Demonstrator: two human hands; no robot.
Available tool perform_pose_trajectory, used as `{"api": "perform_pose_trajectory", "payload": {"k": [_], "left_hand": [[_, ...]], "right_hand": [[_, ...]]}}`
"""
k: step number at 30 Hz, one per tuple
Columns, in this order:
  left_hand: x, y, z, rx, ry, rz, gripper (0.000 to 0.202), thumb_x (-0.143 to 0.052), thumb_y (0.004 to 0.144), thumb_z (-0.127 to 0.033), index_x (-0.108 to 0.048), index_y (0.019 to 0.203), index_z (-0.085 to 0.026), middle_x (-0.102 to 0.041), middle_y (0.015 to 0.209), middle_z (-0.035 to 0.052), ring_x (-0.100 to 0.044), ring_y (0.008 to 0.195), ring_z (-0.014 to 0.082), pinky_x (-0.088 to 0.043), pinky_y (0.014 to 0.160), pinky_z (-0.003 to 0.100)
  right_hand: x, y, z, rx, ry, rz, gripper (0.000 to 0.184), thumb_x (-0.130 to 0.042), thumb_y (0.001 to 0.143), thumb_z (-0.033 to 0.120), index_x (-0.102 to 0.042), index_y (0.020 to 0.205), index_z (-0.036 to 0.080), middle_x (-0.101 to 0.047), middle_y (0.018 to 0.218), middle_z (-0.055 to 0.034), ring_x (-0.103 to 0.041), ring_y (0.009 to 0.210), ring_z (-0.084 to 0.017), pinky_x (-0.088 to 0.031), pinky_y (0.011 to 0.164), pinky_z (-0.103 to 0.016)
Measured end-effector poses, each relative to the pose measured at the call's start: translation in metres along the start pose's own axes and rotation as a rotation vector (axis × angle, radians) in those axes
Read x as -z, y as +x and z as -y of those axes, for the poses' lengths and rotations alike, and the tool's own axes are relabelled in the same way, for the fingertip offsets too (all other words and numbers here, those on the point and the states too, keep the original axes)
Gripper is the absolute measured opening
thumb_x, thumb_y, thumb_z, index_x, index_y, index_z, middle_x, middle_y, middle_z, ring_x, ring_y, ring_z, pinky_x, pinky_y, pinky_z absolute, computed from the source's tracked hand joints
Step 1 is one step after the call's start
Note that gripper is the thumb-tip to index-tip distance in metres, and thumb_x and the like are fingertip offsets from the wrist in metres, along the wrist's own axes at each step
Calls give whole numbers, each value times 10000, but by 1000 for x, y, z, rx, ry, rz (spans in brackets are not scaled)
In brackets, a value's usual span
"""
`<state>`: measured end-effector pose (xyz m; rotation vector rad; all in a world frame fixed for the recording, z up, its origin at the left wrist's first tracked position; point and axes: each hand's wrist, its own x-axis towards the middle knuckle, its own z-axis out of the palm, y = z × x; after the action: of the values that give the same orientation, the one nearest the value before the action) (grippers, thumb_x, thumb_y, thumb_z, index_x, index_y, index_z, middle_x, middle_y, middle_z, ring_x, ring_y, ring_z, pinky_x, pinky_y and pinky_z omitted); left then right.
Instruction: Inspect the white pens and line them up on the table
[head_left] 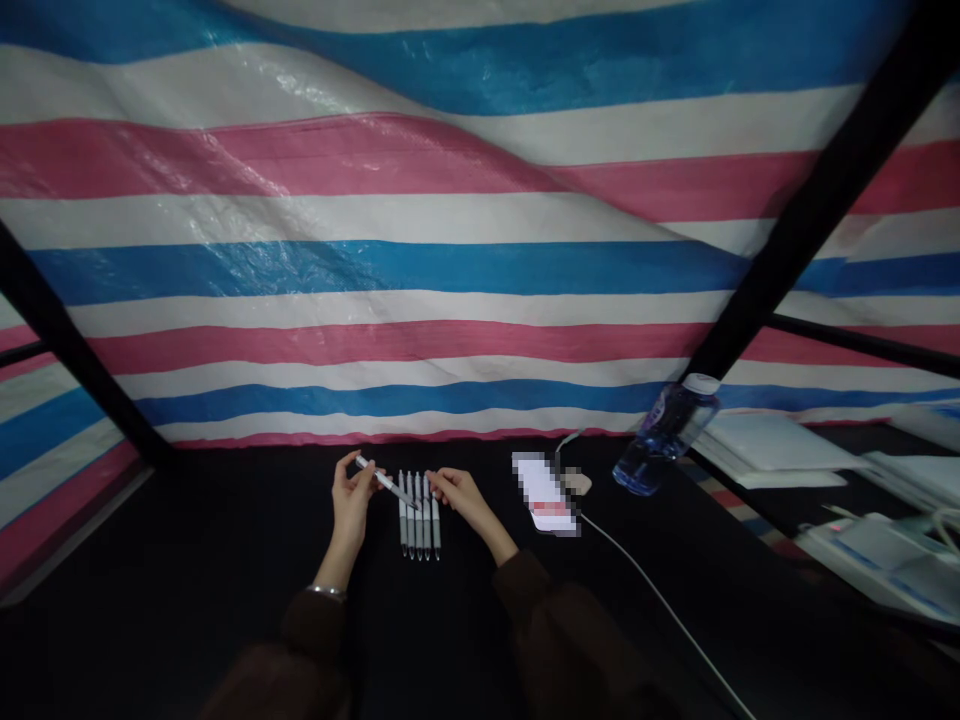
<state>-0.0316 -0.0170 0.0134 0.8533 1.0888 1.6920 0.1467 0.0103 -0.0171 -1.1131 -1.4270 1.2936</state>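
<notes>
My left hand [351,497] is closed round a white-and-grey pen [386,482], which slants down to the right over other pens. Below it a row of several similar pens [411,530] lies side by side on the black table [247,560], their tips towards me. My right hand [459,492] is at the right end of the row, thumb and fingers pinched together near the pens' upper ends. Whether those fingers grip a pen or some small part is too small to make out.
Right of my hands lies a phone [546,495] with a blurred-out screen, beside a pale small object [577,482] and a white cable [660,595]. A clear bottle [664,435] stands behind. White stacks [769,450] sit at the right, and a striped sheet [420,340] hangs behind the table.
</notes>
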Motion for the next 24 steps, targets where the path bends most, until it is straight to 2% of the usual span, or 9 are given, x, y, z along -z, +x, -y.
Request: {"api": "perform_pose_trajectory", "payload": {"k": [8,16,24], "left_hand": [[0,0,0,11,-11,-1,632,-716,602,-375,-439,1132,-169,-644,646,-5,-658,637,170,-509,668,321],[0,-1,2,-5,64,22,574,-717,604,-390,-447,1058,-165,-653,629,11,-638,554,155,-462,557,247],[1,1,2,-6,47,13,709,-705,619,-404,-399,1215,-173,-648,645,2,-648,606,163,-502,642,310]], "right_hand": [[-1,-1,3,-18,-4,-10,415,-579,699,544,-533,537,166,-469,476,26,-378,424,-71,-248,398,-201],[-1,-1,3,2,-16,-19,396,-573,699,523,-530,530,167,-460,478,28,-381,432,-75,-247,406,-206],[-2,-1,3,12,-15,-22,407,-574,689,538,-527,520,171,-456,465,27,-377,427,-76,-252,404,-205]]}}
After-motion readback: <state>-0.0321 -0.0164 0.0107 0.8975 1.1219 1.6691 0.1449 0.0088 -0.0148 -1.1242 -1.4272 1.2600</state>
